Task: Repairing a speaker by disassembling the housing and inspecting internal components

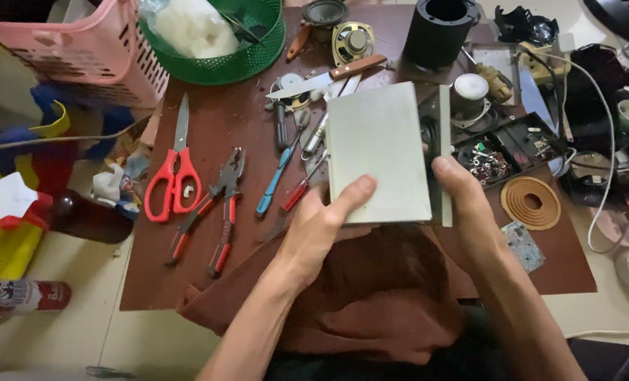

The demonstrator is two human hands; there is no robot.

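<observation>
Both hands [392, 204] grip a flat, pale grey rectangular box [379, 152].

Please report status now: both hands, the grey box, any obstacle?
Left hand and right hand both grip grey box. Box held above table. Scissors, pliers lie apart.

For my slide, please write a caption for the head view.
Both hands, left hand and right hand, hold a grey box above a tool-strewn brown table.

a red spray can [21, 295] with a white and dark printed label lies on its side on the floor at the far left, well apart from the desk. just above it, a red and white carton-like package [16, 203] rests against yellow fabric. no screens or signs show.
</observation>
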